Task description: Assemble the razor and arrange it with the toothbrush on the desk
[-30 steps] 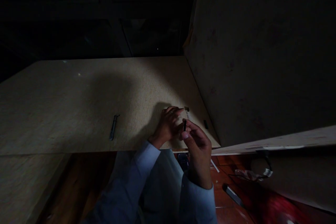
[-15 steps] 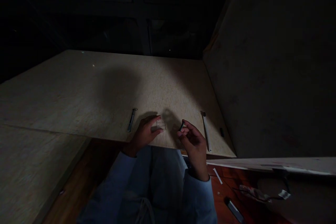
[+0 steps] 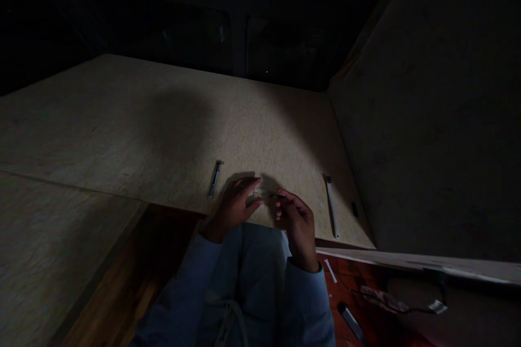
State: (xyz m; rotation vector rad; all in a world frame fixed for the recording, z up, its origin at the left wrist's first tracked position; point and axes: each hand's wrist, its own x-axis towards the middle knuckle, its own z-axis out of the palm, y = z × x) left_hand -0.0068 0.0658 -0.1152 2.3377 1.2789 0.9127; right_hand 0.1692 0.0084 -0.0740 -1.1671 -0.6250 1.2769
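Observation:
My left hand (image 3: 238, 203) curves its thumb and fingers around a small see-through object (image 3: 256, 193) at the table's near edge; its exact kind is too dim to make out. Between the thumb and fingertips of my right hand (image 3: 299, 219) is a small, thin dark piece (image 3: 277, 196), pointing left at the clear object. Whether the two touch, I cannot tell. A razor (image 3: 215, 180) lies just left of my left hand. To the right of my right hand lies a pale toothbrush (image 3: 332, 209) with a dark head.
The pale table (image 3: 252, 119) meets a dark upright panel (image 3: 427, 146) on the right. Close to that panel lies a small black piece (image 3: 355, 209). Below, the reddish floor holds a white strip (image 3: 331, 271), a dark oblong object (image 3: 352, 322) and a cable (image 3: 411, 310).
My right hand has moved left, bringing the dark piece close to the clear object and turning it from steep to nearly level. The whole view has shifted slightly.

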